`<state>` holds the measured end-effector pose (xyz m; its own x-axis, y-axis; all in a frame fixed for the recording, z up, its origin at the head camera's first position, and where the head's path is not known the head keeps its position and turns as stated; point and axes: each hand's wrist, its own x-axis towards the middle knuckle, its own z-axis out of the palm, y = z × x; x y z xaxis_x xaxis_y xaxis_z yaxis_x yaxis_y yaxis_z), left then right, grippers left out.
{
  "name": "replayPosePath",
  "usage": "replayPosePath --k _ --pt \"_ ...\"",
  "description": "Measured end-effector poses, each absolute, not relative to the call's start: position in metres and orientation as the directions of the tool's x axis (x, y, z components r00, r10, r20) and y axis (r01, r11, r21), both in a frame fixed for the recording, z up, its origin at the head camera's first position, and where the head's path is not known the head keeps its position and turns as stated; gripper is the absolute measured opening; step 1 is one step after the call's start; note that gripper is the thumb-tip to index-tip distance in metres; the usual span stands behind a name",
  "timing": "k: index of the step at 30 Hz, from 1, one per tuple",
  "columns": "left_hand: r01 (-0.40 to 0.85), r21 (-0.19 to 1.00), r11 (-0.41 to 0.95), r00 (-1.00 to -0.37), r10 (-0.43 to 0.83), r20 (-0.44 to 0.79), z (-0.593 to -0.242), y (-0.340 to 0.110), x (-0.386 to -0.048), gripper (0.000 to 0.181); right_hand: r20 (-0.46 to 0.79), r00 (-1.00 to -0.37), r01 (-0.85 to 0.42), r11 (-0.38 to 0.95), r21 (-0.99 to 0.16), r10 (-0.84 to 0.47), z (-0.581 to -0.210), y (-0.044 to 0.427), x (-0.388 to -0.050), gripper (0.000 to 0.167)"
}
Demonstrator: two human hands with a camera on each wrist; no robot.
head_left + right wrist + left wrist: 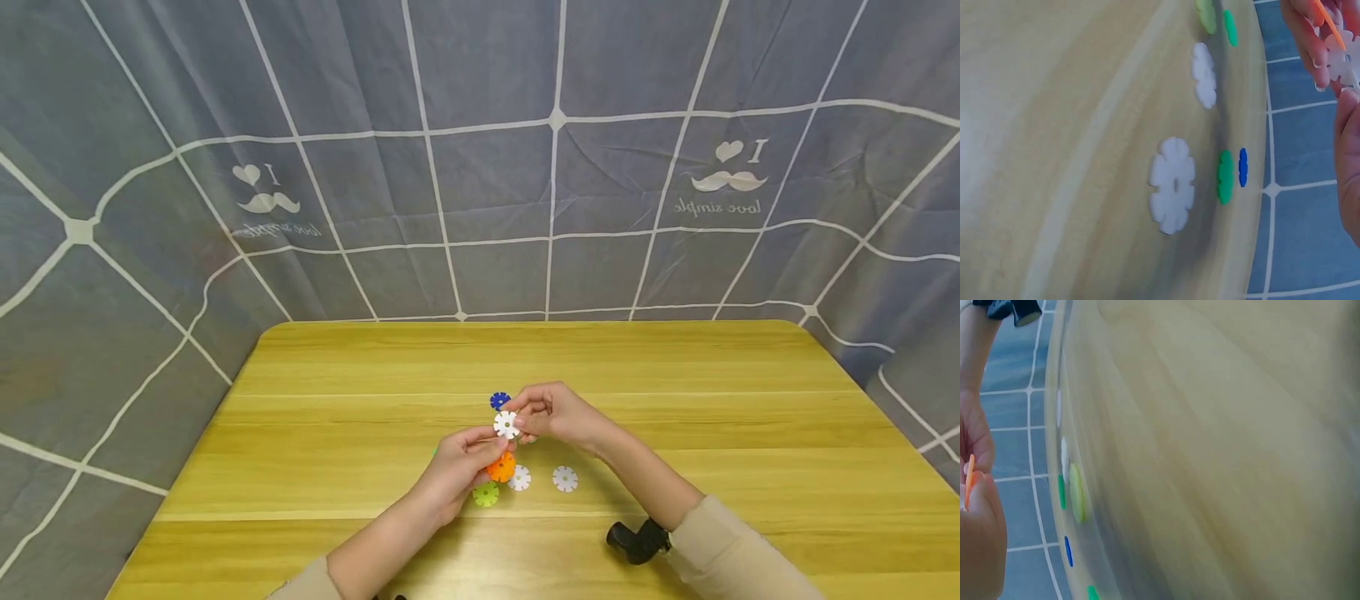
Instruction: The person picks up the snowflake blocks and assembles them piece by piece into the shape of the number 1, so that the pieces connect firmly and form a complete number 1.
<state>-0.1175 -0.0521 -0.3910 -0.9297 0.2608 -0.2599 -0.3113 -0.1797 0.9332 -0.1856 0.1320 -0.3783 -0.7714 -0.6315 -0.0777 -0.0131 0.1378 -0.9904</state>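
An orange notched plastic disc (501,467) is pinched in my left hand (459,468). Just above it, my right hand (561,413) pinches a white notched disc (506,424) by its right side. In the right wrist view the edge of the orange disc (1333,26) meets the white disc (1341,64); whether they are slotted together I cannot tell. Below the hands, on the table, lie a yellow-green disc (486,494) and a white disc (519,478). Another white disc (566,478) lies further right. Beyond the hands is a blue disc (499,401), partly covered.
Two green discs, one nearer (1225,177) and one farther (1230,28), lie on the wooden table (337,442); the hands mostly hide them in the head view. A black device (639,542) is by the right sleeve. A grey-blue curtain (495,192) hangs behind the table.
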Motion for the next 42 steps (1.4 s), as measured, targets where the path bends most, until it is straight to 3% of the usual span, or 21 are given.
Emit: replayPosePath --k 6,42 --pt "-0.341 0.917 -0.208 -0.913 0.305 -0.271 -0.39 -0.056 -0.121 0.041 -0.087 -0.77 -0.005 0.143 -0.99 -0.632 -0.379 0.131 -0.183 0.026" --pt "-0.36 0.91 -0.207 -0.926 0.197 -0.322 -0.391 -0.05 -0.126 0.022 -0.151 -0.771 0.074 0.147 -0.986 -0.619 -0.386 0.141 -0.184 0.032"
